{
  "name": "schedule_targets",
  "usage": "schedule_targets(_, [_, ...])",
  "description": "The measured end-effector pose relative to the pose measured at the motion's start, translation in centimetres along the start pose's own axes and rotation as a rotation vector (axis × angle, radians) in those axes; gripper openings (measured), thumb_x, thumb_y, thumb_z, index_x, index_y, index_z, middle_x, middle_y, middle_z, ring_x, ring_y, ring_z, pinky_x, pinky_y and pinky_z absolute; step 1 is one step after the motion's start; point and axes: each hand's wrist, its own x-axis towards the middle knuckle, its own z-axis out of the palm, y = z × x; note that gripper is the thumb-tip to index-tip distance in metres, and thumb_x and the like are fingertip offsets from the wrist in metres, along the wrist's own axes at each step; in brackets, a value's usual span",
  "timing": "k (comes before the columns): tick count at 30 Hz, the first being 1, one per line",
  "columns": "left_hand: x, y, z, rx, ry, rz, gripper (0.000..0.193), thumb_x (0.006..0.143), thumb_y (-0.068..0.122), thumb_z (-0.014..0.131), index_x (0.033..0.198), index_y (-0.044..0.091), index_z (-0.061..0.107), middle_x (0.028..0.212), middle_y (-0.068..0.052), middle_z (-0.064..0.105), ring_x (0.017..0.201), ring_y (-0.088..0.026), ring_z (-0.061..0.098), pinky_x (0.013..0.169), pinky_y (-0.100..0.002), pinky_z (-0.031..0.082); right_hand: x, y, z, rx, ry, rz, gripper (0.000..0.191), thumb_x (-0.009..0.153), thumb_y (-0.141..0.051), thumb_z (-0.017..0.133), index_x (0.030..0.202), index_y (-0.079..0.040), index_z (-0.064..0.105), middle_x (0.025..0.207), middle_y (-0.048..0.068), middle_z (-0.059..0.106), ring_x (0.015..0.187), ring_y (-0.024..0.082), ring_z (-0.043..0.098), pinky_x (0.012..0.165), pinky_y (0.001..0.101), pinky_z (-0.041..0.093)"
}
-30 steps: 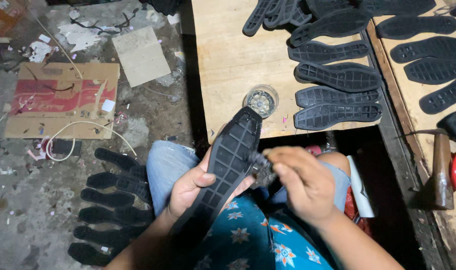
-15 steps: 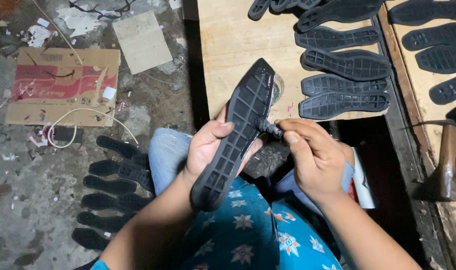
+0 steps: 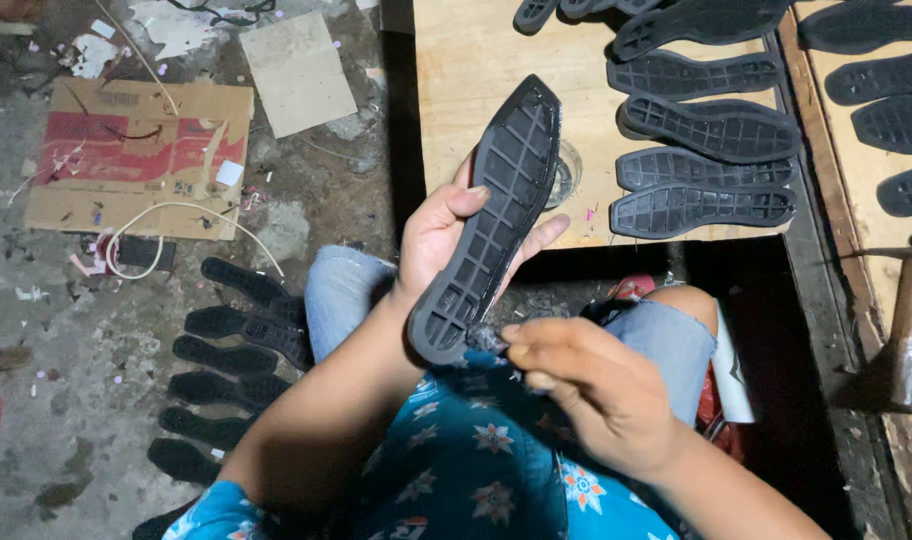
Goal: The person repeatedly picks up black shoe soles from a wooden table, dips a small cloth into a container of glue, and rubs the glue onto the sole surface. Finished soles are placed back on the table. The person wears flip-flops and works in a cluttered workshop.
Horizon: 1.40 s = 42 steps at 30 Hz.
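A black sole [image 3: 491, 225] is held up over the lap, ribbed side to the camera, toe pointing away toward the board [image 3: 456, 90]. It is gripped by the left hand [image 3: 446, 235], thumb curled over the near edge, fingers wrapped behind. At the heel end, a small dark brush or dauber [image 3: 486, 340], too blurred to be named surely, is pinched by the right hand [image 3: 596, 390], fingertips closed tight on it, its tip touching the sole's heel.

Finished soles [image 3: 706, 165] are laid in rows on the board; more are lined up on the floor [image 3: 216, 350] at left. A hammer [image 3: 911, 335] is seen at the right edge.

Risk, as judged: the sole is held only along its middle, so the heel could be flexed away under pressure and the stroke missed. With so small a tool pinched close to the rim, fingers could be smeared, or the tool dropped into the lap.
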Motion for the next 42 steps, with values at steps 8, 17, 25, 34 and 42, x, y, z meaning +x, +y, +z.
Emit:
schedule_targets(8, [1.0,-0.8,0.0,-0.089,-0.078,-0.003,0.051,0.102,0.012,0.051,0.152,0.003,0.045,0.142,-0.014,0.061,0.133,-0.026,0.06,0.128,-0.068,0.027,-0.5,0.3,0.3,-0.007,-0.013,-0.017,0.027,0.093,0.008,0.065,0.118,0.001,0.068,0.131,0.02,0.067,0.11,0.026,0.072,0.092,0.0301,0.059])
schedule_targets(17, [1.5,-1.1,-1.7,-0.154,-0.07,-0.035,0.047,0.102,0.013,0.049,0.148,0.002,0.052,0.137,-0.014,0.066,0.13,-0.027,0.063,0.126,-0.07,0.029,-0.8,0.2,0.5,-0.067,-0.064,-0.093,0.028,0.088,0.009,0.068,0.115,0.0,0.068,0.127,0.021,0.069,0.109,0.028,0.073,0.09,0.0314,0.06])
schedule_targets(25, [1.9,-1.5,-3.3,-0.038,0.137,-0.124,0.05,0.101,0.012,0.046,0.151,0.012,0.048,0.135,-0.009,0.062,0.129,-0.025,0.058,0.116,-0.069,0.038,0.3,-0.4,-0.1,-0.128,-0.081,-0.159,0.028,0.085,0.005,0.074,0.112,0.0,0.065,0.12,0.02,0.07,0.105,0.03,0.074,0.09,0.0341,0.059])
schedule_targets(34, [2.3,-3.5,-3.8,0.115,0.298,-0.181,0.061,0.096,0.011,0.043,0.156,0.022,0.04,0.141,-0.006,0.05,0.128,-0.023,0.051,0.11,-0.068,0.041,2.0,-0.8,0.6,-0.129,-0.039,-0.18,0.028,0.086,0.009,0.068,0.113,0.002,0.066,0.12,0.021,0.07,0.103,0.032,0.074,0.087,0.0352,0.061])
schedule_targets(42, [1.3,-2.8,-2.3,0.123,0.159,-0.034,0.062,0.1,0.01,0.043,0.161,0.016,0.034,0.149,-0.006,0.049,0.134,-0.02,0.05,0.117,-0.066,0.039,1.3,-1.0,0.2,-0.101,-0.141,-0.22,0.029,0.082,0.004,0.072,0.11,0.001,0.063,0.117,0.021,0.069,0.101,0.03,0.074,0.084,0.0349,0.061])
